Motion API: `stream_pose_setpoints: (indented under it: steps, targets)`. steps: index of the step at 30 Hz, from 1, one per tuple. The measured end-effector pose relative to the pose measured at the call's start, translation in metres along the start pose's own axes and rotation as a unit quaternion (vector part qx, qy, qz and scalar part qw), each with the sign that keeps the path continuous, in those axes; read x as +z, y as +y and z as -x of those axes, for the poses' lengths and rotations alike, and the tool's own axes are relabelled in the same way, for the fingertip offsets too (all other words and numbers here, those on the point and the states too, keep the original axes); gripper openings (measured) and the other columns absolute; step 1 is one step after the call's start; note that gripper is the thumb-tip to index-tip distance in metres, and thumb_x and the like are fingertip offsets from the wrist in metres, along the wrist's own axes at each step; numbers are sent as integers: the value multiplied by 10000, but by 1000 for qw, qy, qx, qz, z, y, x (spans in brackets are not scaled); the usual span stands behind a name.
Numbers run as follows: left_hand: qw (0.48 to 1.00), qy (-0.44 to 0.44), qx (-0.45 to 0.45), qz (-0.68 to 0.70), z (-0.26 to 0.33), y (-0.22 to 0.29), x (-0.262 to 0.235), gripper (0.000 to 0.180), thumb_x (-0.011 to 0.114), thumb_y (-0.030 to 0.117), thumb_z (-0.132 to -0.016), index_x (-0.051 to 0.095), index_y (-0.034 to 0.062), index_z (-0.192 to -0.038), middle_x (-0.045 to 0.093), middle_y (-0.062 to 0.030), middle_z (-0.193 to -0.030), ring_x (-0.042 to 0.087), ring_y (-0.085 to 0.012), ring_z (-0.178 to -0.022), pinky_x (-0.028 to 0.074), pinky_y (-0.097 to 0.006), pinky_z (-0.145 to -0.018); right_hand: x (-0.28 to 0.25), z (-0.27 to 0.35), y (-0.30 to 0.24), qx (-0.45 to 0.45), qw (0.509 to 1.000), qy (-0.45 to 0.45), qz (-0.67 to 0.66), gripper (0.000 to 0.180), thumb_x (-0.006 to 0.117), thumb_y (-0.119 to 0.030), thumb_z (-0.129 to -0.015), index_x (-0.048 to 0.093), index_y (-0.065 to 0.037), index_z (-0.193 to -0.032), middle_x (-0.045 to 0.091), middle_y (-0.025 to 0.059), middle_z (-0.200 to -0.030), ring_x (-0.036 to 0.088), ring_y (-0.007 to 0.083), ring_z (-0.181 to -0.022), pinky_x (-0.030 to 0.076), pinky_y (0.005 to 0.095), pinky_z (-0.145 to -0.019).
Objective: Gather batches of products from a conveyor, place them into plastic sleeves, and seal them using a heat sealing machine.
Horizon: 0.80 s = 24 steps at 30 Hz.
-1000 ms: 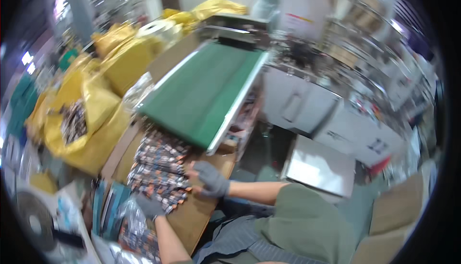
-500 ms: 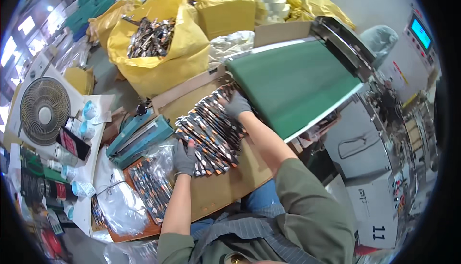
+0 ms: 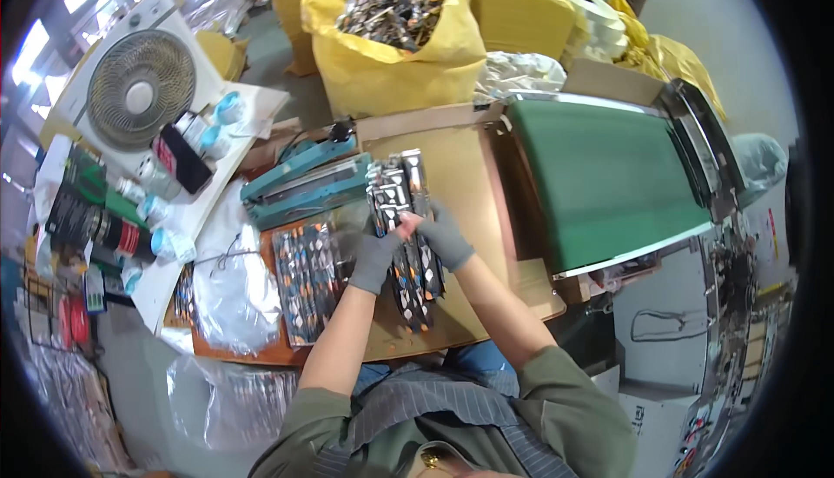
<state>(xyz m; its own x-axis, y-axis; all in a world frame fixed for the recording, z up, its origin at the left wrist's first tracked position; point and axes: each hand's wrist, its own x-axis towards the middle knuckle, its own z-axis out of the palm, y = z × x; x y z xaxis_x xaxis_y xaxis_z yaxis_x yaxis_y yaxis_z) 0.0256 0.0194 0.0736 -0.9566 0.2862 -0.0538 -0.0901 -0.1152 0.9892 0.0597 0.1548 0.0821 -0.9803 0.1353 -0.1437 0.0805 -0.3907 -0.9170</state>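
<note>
Small print runs over the dark, slim packets in the bundle (image 3: 408, 274), with white and orange patches, but it is too small to read. A red label wraps a black bottle (image 3: 122, 236) at the left, its writing also too fine to make out. Dark lettering stands sideways on a white panel (image 3: 660, 408) at the lower right, and a phone (image 3: 182, 158) with a partly pink screen leans beside the bottles.

The bundle lies between the person's two grey-gloved hands, over the cardboard (image 3: 486, 321) on the counter (image 3: 239, 355). The left hand (image 3: 373, 261) closes on its left side, a bare thumb tip lying across the top of the packets. The right hand (image 3: 446, 236) grasps the right side, its fingers bent along the edge; the undersides of both hands are hidden. The packets reach past the fingers at both ends, and their lower ends are uneven.

Just left of the left hand lies a clear bag (image 3: 304, 282) of similar packets, with a long teal tool (image 3: 304, 189) behind it. A green belt (image 3: 608, 182) slopes at the right, and a yellow sack (image 3: 395, 82) stands beyond the counter.
</note>
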Motion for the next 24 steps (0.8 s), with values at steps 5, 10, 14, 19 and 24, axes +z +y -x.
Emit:
stream_pose_setpoints:
  steps: [5, 10, 14, 19, 24]
  targets:
    - [974, -186, 127, 2, 36, 71, -23, 954, 895, 233, -537, 387, 30, -1318, 524, -75, -1229, 525, -166, -1101, 444, -327, -940, 27, 51, -66, -121, 975, -186, 16, 1081, 803, -113, -652, 86, -7, -1454, 345, 101, -1388, 370, 189, -1254, 296, 322, -1052]
    - [969, -229, 87, -34, 61, 64, -44, 1040, 880, 246, -545, 296, 29, -1378, 479, -89, -1300, 502, -179, -1148, 432, -340, -965, 53, 81, -66, -158, 960, -196, 123, 987, 795, -100, -678, 167, -35, -1437, 362, 130, -1361, 549, 162, -1012, 496, 265, -786]
    - [958, -280, -39, -42, 84, 68, -47, 650, 810, 140, -613, 532, 37, -1193, 579, -71, -1155, 548, -147, -1047, 451, -315, -921, 95, 117, -57, -105, 992, -4, 76, 676, 772, -152, -719, 408, -37, -1278, 524, 132, -1191, 573, 171, -951, 512, 276, -730]
    - [898, -283, -135, 308, 130, 34, -58, 592, 722, 281, -716, 489, 93, -1228, 513, -78, -1236, 504, -177, -1115, 444, -351, -935, 94, 115, -63, -151, 961, -130, 193, 651, 753, -342, -719, 523, -25, -1239, 607, 125, -1115, 568, 241, -1013, 446, 348, -892]
    - [964, -212, 28, 156, 179, 52, -49, 708, 579, 580, -803, 408, 73, -1267, 458, -44, -1250, 469, -206, -1130, 422, -353, -924, 81, 104, -7, -47, 965, -253, 52, 281, 692, -126, -736, 654, 14, -977, 656, 85, -879, 618, 134, -775, 489, 263, -713]
